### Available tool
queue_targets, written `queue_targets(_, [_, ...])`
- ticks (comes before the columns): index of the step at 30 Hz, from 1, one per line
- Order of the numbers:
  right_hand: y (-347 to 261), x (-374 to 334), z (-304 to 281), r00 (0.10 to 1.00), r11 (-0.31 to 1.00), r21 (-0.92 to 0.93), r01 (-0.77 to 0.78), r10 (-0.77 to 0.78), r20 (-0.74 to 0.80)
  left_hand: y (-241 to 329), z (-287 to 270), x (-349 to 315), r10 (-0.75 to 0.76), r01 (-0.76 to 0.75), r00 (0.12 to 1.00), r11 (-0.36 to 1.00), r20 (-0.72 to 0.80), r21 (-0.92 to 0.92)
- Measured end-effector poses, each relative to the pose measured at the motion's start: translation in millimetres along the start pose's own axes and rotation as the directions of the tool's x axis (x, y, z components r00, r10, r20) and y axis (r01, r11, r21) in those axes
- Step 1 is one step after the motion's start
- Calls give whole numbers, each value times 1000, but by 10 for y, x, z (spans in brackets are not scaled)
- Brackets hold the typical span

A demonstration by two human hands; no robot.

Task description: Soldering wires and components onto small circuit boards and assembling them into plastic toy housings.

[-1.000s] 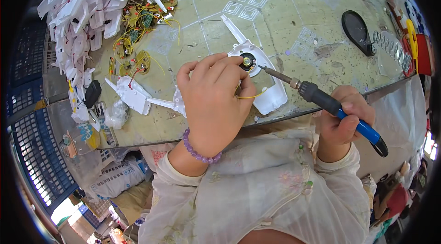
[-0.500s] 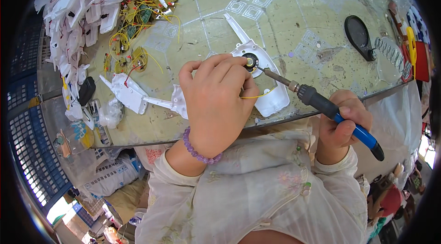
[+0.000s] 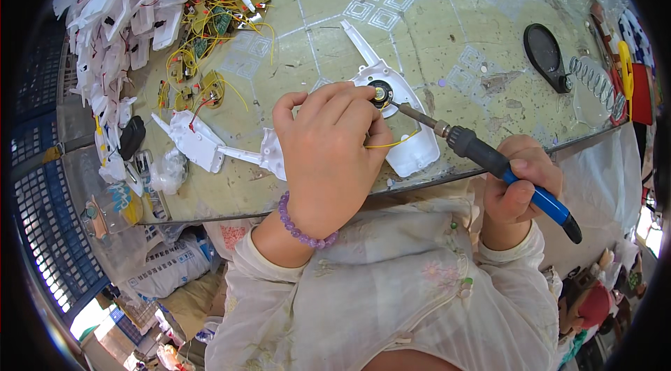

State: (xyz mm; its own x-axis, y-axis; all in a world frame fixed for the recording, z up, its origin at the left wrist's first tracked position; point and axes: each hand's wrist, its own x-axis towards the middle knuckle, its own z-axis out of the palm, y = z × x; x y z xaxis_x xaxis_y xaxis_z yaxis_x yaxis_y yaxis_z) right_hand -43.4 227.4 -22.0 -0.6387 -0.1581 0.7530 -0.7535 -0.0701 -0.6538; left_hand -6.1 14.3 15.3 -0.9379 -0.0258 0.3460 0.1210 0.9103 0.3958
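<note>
My right hand (image 3: 524, 179) grips a soldering iron (image 3: 482, 153) with a black and blue handle. Its tip meets the rim of a small round black speaker (image 3: 381, 93), which sits in a white plastic shell (image 3: 412, 151) with a long narrow stem. Over the shell's left part lies my left hand (image 3: 332, 140), fingers bent and closed, fingertips at the speaker. A thin yellow wire (image 3: 395, 144) comes out between its thumb and fingers; the wire's other end is hidden. Under the left wrist side, another white shell (image 3: 271, 154) is partly covered.
White shells (image 3: 133, 8) are heaped at the far left, beside circuit boards with yellow wires (image 3: 203, 28). Another shell (image 3: 192, 140) lies left of my hand. At the right stand a black round-headed piece (image 3: 545, 56) and a coiled-spring iron holder (image 3: 594, 81). The table's near edge (image 3: 461, 175) curves below my hands.
The soldering iron and my right hand have shifted slightly left, bringing the tip closer over the speaker's rim. My left hand stays almost still.
</note>
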Motion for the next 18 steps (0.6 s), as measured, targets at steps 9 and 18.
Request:
queue_targets(9, [-45,55,-25,995,997,-70,-11,18,97,1,2,-4,-1,1,1000,1000,3,13])
queue_targets(18, [-214,239,26,976,987,-145,-71,99,194,-36,43,-39,13,-13,1000,1000,-12,19])
